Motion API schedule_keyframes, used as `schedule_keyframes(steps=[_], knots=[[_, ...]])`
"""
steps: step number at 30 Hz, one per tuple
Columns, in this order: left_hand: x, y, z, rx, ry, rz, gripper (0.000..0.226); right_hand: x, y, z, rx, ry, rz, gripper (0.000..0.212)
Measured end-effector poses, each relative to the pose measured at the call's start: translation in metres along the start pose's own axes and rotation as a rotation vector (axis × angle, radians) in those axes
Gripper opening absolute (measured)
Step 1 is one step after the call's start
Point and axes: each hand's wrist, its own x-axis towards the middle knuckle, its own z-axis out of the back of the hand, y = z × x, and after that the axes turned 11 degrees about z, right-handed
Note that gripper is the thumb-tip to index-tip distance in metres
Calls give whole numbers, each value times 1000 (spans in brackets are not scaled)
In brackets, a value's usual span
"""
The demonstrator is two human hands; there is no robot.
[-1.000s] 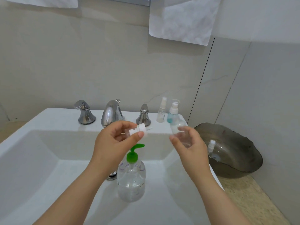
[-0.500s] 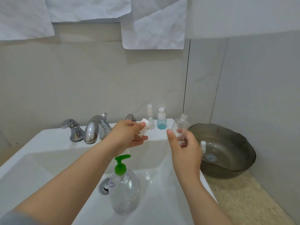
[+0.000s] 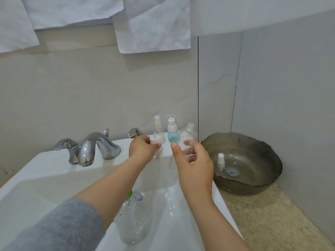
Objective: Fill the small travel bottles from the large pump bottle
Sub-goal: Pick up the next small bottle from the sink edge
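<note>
Both hands out over the back ledge of the white sink. Left hand pinched around a small white cap, thumb and fingertips closed on it, held just above the ledge. Right hand just beside the left, the two apart with a narrow gap between; fingers loosely curled around a small clear piece, too blurred and see-through to name, so cannot tell how firmly held. Directly beyond the left hand, a clear spray bottle upright on the ledge. Between the two hands and a little farther back, a travel bottle with blue liquid in its lower part, white pump top under a clear cover. Just behind the right hand's fingertips, an uncapped clear bottle, neck open, apparently standing on the ledge; its base hidden by the fingers. Below both forearms, down in the basin, the large pump bottle, clear, with only a sliver of its green pump showing past the left forearm. Grey sleeve on the left arm; right forearm bare. Left of the left hand, a chrome faucet with a handle at each side. Right of the right hand, on the speckled tabletop, a dark glass bowl holding another small spray bottle. White towels hanging on the wall above.
</note>
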Motion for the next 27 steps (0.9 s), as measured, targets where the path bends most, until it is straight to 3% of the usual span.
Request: schedule_keyframes(steps=[7, 14, 22, 27], knots=[[4, 7, 1, 138, -35, -76, 26, 1, 1, -1, -23, 11, 1, 33], [-18, 23, 35, 164, -43, -151, 19, 1, -1, 3, -55, 25, 14, 25], [-79, 102, 96, 206, -72, -390, 38, -13, -2, -1, -236, 530, 34, 38], [-85, 127, 99, 290, -51, -566, 35, -28, -3, 2, -400, 770, 59, 34]])
